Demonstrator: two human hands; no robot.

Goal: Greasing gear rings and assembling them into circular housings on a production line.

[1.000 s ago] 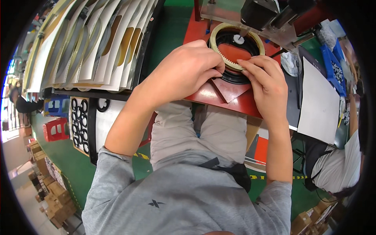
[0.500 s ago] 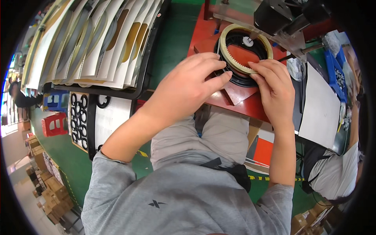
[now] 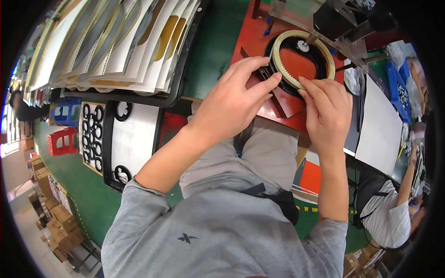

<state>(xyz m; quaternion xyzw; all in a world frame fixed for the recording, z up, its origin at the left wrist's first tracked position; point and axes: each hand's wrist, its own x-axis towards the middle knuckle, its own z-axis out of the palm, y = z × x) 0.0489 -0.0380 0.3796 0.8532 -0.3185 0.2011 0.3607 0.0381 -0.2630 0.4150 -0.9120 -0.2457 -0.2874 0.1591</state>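
Pinched between both hands, the toothed ring (image 3: pixel 303 58) is held at its near edge: the left hand (image 3: pixel 234 99) has its fingertips closed on the ring's left rim, and the right hand (image 3: pixel 327 109) presses thumb and forefinger on the lower right rim. The ring, cream-coloured with fine teeth on its inner face, sits over a black seat (image 3: pixel 289 53) on a red fixture (image 3: pixel 259 41), under a dark machine head (image 3: pixel 338 18). A slip is judged possible, since only fingertips bear on a thin rim; if one side is pressed harder, the ring could tilt and jam in the seat, or its teeth could be nicked against the metal arm above. Fingers near that arm could also be caught. To the left, a black rack (image 3: pixel 178 78) holds fanned white sheets (image 3: pixel 106 41) with grey and ochre curved shapes. Below it, a black-edged tray (image 3: pixel 109 139) carries a white sheet and several black rings (image 3: pixel 90 136). Blue and red crates (image 3: pixel 62 127) stand on the green floor, and brown cartons (image 3: pixel 48 208) are stacked at lower left. A white board (image 3: pixel 380 129) lies at the right, beside a seated co-worker (image 3: pixel 394 213).
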